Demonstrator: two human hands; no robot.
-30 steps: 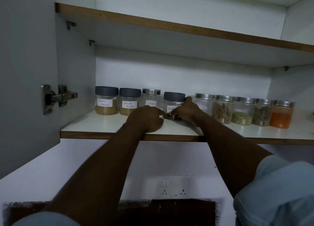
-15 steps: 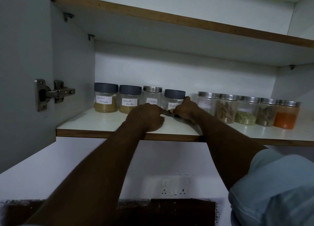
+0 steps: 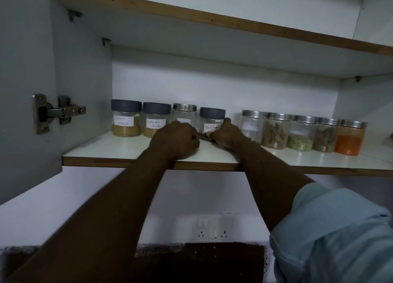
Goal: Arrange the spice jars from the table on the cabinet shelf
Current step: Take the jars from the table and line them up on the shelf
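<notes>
Where it stands, the right hand [image 3: 227, 134] seemingly grips the pepper jar [image 3: 211, 119].

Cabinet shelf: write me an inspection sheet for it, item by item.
Surface: white cabinet shelf, wood-edged, with jars in one row near the back.
Job's things: Garam Masala jar, Coriander Powder jar, Cloves jar and Black Pepper jar at left; after a gap, five steel-lidded jars at right. All upright.
Clutter: nothing seen.
Hands: right hand grips the Black Pepper jar low, thumb up its side. Left hand lies curled on the shelf before the Cloves jar; what it holds is hidden.
Cables: nothing seen.
Surroundings: door hinge at left, upper shelf above, wall socket panel below.
</notes>
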